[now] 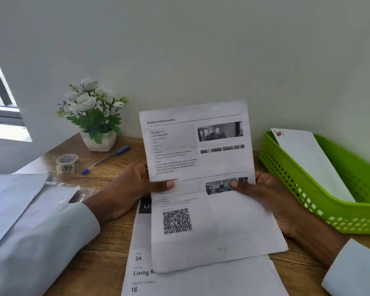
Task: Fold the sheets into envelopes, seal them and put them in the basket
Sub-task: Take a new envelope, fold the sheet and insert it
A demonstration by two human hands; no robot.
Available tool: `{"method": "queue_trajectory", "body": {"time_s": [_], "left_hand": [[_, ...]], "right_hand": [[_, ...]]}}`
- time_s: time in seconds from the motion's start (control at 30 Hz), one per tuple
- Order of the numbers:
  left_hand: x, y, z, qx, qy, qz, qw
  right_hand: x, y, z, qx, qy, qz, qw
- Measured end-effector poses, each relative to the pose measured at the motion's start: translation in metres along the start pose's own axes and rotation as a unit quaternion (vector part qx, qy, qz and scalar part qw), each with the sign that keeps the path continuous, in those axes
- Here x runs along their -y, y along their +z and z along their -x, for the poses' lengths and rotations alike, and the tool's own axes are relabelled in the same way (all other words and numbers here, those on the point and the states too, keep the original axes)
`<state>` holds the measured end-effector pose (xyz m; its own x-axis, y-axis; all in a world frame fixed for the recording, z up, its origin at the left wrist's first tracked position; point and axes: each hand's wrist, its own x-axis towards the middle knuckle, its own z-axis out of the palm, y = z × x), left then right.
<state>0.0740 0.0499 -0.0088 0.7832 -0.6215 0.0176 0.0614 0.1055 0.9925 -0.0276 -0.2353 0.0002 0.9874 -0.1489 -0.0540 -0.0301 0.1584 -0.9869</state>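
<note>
Two hands pinch one sheet [199, 167] | left hand [135, 189], right hand [263, 193] at its side edges

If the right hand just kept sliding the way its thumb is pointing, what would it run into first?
The right hand pinches the printed sheet, thumb pointing left along the fold. Going straight on, it would probably meet the left hand, whose thumb lies on the same fold; only bare paper lies between the thumbs.

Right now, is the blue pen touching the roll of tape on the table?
Apart. The head view shows bare wooden table between the blue pen and the roll of tape; the pen's tip lies just right of the roll.
</note>
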Motion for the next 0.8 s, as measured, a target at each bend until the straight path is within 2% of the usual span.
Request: {"method": "queue_trajectory", "body": {"time_s": [0.07,0.23,0.57,0.7,0.8], "left_hand": [[0.0,0.0015,0.0012,0.002,0.007,-0.026,1.0],[0.0005,0.0021,0.0023,-0.019,0.007,-0.004,1.0],[0.0015,0.0037,0.0033,-0.034,0.034,0.017,0.999],[0.0011,-0.0018,0.0047,-0.024,0.034,0.074,0.996],[-0.0036,-0.0052,0.0045,-0.026,0.024,0.04,0.999]], "right_hand": [[0.0005,-0.0002,-0.0011,-0.008,0.002,-0.005,1.0],[0.0005,-0.001,-0.0038,-0.034,0.019,-0.029,0.999],[0.0009,-0.0024,-0.0049,-0.005,-0.004,-0.042,0.999],[0.0034,-0.0021,-0.0027,-0.005,-0.007,-0.052,0.999],[0.008,-0.0019,0.0008,-0.009,-0.008,-0.034,0.999]]}}
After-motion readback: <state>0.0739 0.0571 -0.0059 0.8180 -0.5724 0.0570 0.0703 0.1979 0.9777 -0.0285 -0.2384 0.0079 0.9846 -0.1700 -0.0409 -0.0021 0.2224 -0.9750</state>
